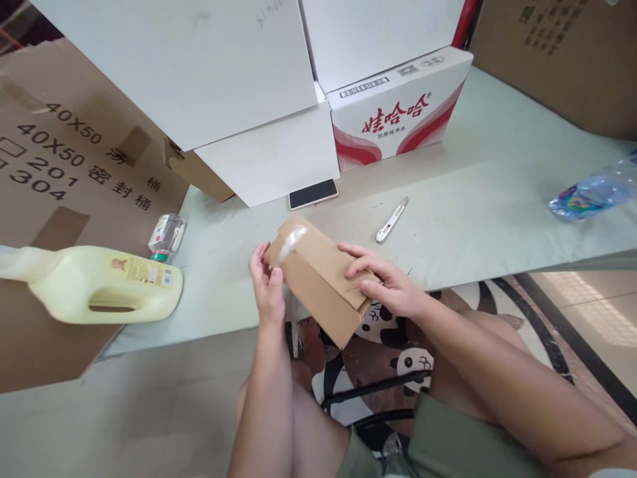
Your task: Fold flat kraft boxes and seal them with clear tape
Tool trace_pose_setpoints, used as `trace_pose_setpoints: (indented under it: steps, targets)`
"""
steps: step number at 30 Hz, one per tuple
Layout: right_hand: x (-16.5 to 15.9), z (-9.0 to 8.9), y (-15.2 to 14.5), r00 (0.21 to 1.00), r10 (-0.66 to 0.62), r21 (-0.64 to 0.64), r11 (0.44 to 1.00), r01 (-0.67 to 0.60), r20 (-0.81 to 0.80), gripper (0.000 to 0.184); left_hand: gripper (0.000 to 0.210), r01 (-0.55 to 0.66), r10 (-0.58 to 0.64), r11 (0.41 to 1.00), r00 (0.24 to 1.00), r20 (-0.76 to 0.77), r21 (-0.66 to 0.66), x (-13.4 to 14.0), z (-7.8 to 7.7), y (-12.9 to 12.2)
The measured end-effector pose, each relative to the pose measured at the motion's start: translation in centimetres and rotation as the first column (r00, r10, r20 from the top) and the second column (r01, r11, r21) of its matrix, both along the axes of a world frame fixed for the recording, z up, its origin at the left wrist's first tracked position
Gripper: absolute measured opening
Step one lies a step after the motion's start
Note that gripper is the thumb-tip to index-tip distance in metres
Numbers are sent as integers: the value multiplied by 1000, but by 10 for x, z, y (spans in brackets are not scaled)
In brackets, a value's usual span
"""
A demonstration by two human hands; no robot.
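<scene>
A small brown cardboard box (323, 275) is held tilted between my two hands at the table's near edge. Shiny clear tape runs over its far left end. My left hand (269, 282) grips that left end, thumb on the near side. The fingers of my right hand (381, 279) lie on the top at the right end, where a flap edge shows. Beyond the box, a white utility knife (392, 219) lies on the table, touched by neither hand. A dark-screened phone (313, 194) lies against the white boxes.
A pale yellow jug (107, 285) and a small clear bottle (168, 236) lie at left, by a large carton (74, 166). White boxes and a red-and-white water carton (398, 119) stand behind. At right are a plastic bottle (594, 189) and another brown carton (562, 60).
</scene>
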State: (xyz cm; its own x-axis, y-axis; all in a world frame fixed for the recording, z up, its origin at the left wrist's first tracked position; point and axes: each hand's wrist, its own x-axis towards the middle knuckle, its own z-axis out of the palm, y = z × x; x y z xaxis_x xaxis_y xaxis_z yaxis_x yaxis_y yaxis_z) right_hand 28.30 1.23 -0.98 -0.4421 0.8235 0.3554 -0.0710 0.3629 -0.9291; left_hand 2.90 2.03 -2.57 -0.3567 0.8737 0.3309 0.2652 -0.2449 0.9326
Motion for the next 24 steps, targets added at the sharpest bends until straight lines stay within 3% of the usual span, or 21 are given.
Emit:
trace_pose_setpoints:
  steps: [2,3,5,6,7,9,11,14,17,19,21,24]
  targets:
    - [-1,0,4,997,67,-33,997,-68,-24,38,60,32,-26,998,994,-106,59,-2,3,-3]
    - [-1,-1,8,999,39,-58,997,-40,-20,41,56,43,-36,998,990,-134,50,-3,4,-4]
    - [2,-5,19,981,-155,-108,980,168,117,43,54,44,-41,999,992,-115,28,-2,4,-6]
    - [5,-7,27,924,-281,-104,943,316,259,43,54,42,-39,999,995,-90,23,-2,3,-7]
    - [8,-10,35,820,-384,-64,890,451,425,46,54,39,-37,999,997,-71,18,-2,2,-7]
    - [17,-16,49,548,-449,61,809,585,706,56,54,34,-33,999,998,-50,19,-2,-1,-7]
    - [25,-20,59,358,-397,138,809,571,845,58,54,36,-35,999,999,-39,25,-2,-2,-6]
    - [32,-22,60,249,-327,167,849,502,912,44,54,42,-40,999,999,-36,32,-2,-2,-5]
    - [34,-20,52,222,-293,156,862,482,930,31,53,51,-49,998,997,-52,44,0,-2,-5]
    - [35,-16,47,255,-314,151,850,505,915,27,52,74,-70,995,994,-78,62,1,-2,-7]
    - [37,-10,43,350,-389,139,813,565,852,29,52,124,-114,989,987,-111,81,4,-2,-9]
    - [40,1,33,571,-550,48,744,666,609,29,51,210,-193,973,969,-157,100,10,-2,-12]
